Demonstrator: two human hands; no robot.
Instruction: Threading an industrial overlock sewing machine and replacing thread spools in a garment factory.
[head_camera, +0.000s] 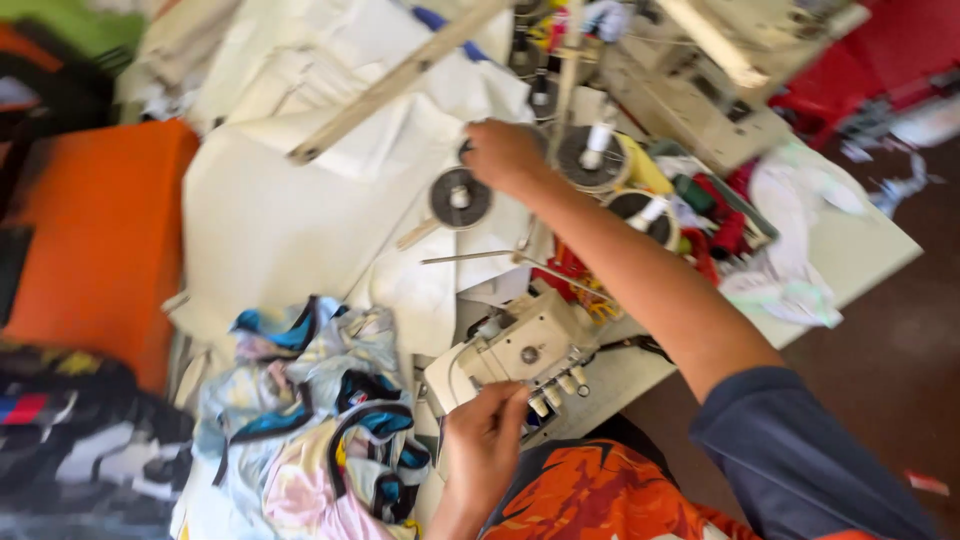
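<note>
Left hand sits low at the front of the cream overlock machine, fingers pinched together near its tension knobs; can't tell if there's thread btwn them or just the knob row. Right hand is stretched far back over the thread stand, fingers curled down on sth by the dark spool discs and the white thread cone; what it grips is hidden under the knuckles. The hands are well apart. Thread, if that's what's held, is prob. light, limp and easy to snap, so best pinched close to the guide, w/ little pull. Cones look light and tippy; take at the base. Machine looks heavy, rigid. Printed fabric heaped just left of the machine is soft, slippery-looking. Frame is motion-blurred: thread path, needle area and right fingertips unreadable; white surface partly buried under cloth, scraps.
</note>
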